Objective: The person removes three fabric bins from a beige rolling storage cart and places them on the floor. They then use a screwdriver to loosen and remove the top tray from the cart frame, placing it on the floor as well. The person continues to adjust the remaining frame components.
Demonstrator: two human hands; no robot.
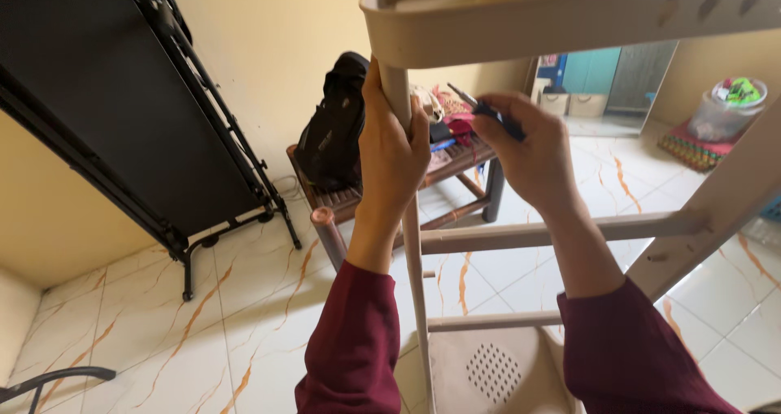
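Note:
A beige plastic shelf rack fills the right of the head view, its top tray at the upper edge. My left hand is wrapped around the rack's upright post just under that tray. My right hand is closed on a small dark tool, its tip pointing left toward the top of the post. Both arms wear dark red sleeves. A lower shelf with small holes shows between my arms.
A folded black treadmill leans on the yellow wall at left. Behind my hands, a low wooden bench carries a black bag and clutter. A loose tube stands by it. A plastic container sits far right on the tiled floor.

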